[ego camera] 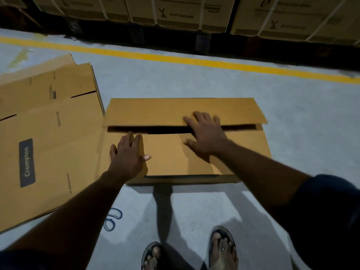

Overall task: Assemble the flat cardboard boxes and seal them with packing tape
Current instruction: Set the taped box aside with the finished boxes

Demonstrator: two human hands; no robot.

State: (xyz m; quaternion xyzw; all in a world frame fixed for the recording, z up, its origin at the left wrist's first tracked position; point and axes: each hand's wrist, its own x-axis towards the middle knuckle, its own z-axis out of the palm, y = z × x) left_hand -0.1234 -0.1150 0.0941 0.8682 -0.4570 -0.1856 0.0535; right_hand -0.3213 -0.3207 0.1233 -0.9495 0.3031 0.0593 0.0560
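Underfoot, a pale grey concrete floor (292, 117) carries the cardboard box (165, 112), which sits just ahead of the person's sandalled feet (224, 250). Both hands lie flat on its top flaps, fingers straight and gripping nothing. The left hand (127, 154) presses the near flap, and the right hand (206, 135) spreads across the dark gap between the flaps. Just beside the box on its left lie flat cartons (48, 133), one printed "Crompton". Beyond the box a yellow line (175, 59) crosses the floor. Past that line, strapped cartons (175, 12) stand stacked in dim light.
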